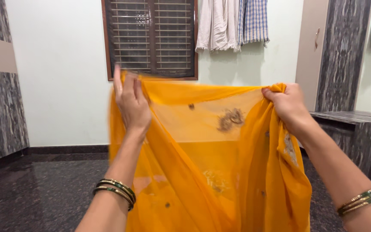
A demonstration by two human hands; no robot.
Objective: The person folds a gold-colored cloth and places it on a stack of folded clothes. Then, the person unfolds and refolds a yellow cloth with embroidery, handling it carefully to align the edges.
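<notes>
A wide orange cloth (211, 172) hangs spread in mid-air below the barred window (151, 38), its top edge stretched level between two raised hands and its sheer body falling past both forearms toward the dark floor (44, 189). Small embroidered motifs dot it. The right hand (289, 105), right of the window, is closed tight on a bunched corner of the cloth. The left hand (130, 101), under the window's left edge, pinches the other top corner, fingers nearly straight and pressed together.
</notes>
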